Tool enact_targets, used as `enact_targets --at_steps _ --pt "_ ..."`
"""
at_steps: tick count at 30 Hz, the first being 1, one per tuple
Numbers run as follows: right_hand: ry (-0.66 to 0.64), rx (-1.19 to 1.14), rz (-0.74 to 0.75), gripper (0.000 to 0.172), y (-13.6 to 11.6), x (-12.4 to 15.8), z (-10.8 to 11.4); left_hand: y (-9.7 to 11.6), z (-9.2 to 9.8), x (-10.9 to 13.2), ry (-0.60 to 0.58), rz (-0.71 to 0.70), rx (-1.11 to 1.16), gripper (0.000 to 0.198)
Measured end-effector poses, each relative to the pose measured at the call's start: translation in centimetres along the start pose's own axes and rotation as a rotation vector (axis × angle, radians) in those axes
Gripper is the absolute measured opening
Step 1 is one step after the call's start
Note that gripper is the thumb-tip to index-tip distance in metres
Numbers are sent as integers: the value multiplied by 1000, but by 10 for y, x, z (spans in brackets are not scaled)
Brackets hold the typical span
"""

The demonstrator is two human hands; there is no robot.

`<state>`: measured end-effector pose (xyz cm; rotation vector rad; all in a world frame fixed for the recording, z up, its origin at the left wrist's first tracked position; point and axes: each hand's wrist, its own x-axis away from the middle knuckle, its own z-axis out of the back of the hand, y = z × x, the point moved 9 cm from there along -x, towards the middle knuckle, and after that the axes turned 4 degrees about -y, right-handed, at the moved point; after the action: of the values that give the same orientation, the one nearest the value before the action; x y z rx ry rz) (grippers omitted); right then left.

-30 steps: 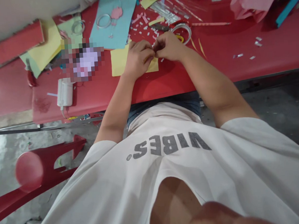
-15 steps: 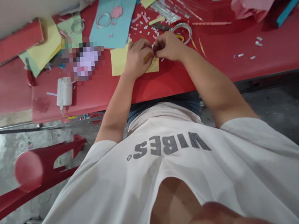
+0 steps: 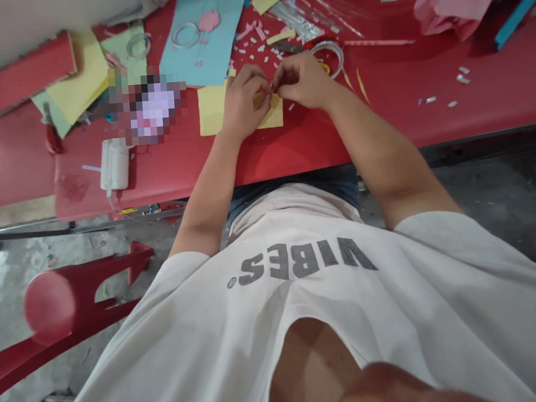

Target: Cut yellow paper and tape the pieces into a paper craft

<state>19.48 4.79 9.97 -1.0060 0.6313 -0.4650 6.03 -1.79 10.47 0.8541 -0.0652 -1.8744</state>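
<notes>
My left hand (image 3: 246, 102) is over a yellow paper sheet (image 3: 210, 114) near the table's front edge, its thumb and fingertips pinched together. Darker yellow shows in the gap between those fingers; I cannot tell if it is a separate piece or the shaded sheet. My right hand (image 3: 303, 81) pinches too, its fingertips meeting the left ones above the sheet's right part. Whatever sits between the fingertips is too small to make out. Just beyond the right hand lie a roll of clear tape (image 3: 331, 54) and dark-bladed scissors (image 3: 291, 46).
Scattered paper bits (image 3: 257, 45) lie behind my hands on the red table (image 3: 314, 136). A blue sheet (image 3: 180, 66) bears another tape roll (image 3: 185, 34) and a pink cutout (image 3: 209, 20). To the left are a white charger-like block (image 3: 115, 166) and a red chair (image 3: 50, 305).
My fingertips have shifted slightly, with the right hand raised a little and the left fingers more curled. The yellow sheet stays in place under them.
</notes>
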Motion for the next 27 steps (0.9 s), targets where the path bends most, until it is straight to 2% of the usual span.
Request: enact_targets --at_steps 4,8,14,20,23,27 --pt "21 -7 69 23 -12 4 0 -7 2 0 29 37 48 18" --pt "30 86 96 18 -16 6 -1 -9 3 -2 44 45 86 19" --pt "56 252 -24 11 -9 7 1 -1 9 -1 83 25 92 18" --pt "89 189 150 16 -20 9 3 4 17 1 140 1 172 12" --pt "116 190 149 15 -20 9 5 -4 17 1 199 -38 262 10" --pt "150 208 116 11 -21 10 6 -28 8 -1 228 16 366 31"
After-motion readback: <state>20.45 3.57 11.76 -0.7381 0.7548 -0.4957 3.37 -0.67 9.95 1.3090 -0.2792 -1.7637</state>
